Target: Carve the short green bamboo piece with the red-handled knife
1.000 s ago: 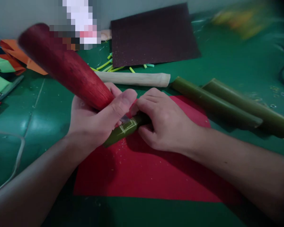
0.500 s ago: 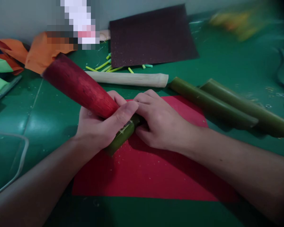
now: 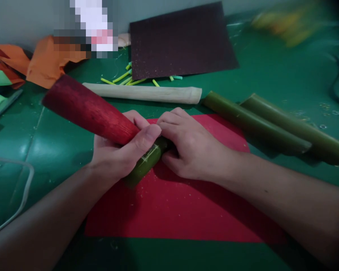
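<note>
We wrap the fingers of our left hand (image 3: 117,154) around a thick red handle (image 3: 90,109), which slants up and leftward. Our right hand (image 3: 189,143) curls its fingers tightly about one end of a green bamboo piece (image 3: 147,163), scored with pale lines, above a red sheet (image 3: 183,214) on the tabletop (image 3: 56,131).

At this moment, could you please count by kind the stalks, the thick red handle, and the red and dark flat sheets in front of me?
Green stalks: 3 (marked stalk, right-side front stalk, right-side rear stalk)
Pale stalk: 1
Red handle: 1
Flat sheets: 2 (red sheet, dark sheet)
Total: 7
</note>
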Motion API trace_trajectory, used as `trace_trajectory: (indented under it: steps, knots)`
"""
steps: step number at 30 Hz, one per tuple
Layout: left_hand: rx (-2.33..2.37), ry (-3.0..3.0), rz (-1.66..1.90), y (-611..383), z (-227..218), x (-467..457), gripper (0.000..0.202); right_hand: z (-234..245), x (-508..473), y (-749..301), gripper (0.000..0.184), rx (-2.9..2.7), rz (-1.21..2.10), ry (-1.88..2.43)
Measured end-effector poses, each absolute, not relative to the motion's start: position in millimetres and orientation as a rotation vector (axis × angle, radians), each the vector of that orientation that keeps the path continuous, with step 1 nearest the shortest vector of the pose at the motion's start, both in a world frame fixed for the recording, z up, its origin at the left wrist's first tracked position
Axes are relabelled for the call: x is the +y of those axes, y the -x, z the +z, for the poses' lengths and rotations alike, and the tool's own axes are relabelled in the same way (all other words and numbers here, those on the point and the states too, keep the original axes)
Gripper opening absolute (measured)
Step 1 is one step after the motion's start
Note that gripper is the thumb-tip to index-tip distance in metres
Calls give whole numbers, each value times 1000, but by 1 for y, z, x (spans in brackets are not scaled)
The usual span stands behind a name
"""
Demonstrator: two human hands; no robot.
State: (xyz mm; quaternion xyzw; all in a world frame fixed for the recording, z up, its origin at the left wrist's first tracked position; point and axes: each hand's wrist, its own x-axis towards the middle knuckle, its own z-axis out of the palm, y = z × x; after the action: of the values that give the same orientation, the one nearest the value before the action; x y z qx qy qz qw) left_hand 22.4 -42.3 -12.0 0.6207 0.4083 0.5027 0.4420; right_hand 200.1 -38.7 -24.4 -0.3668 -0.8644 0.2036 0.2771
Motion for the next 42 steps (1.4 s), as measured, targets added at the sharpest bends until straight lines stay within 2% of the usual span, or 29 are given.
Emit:
trace_trajectory:
  steps: [6, 19, 30, 37, 42]
  knots:
    - [974, -1547, 1247, -22, -12, -43, 41, -23, -39, -200, 12, -2318, 560, 988]
    - [978, -1636, 1238, -21, -16, -44, 24, -24, -39, -200, 9, -2308, 554, 1002]
    - [1004, -1661, 1224, -19, -14, -45, 28, -23, -40, -200, 10, -2309, 557, 1017]
    - [950, -1619, 1234, -18, -15, -45, 39, -24, -40, -200, 8, -2321, 546, 1021]
    - [1032, -1558, 1367, -25, -14, -46, 36, -26, -40, -200, 13, -2305, 538, 975]
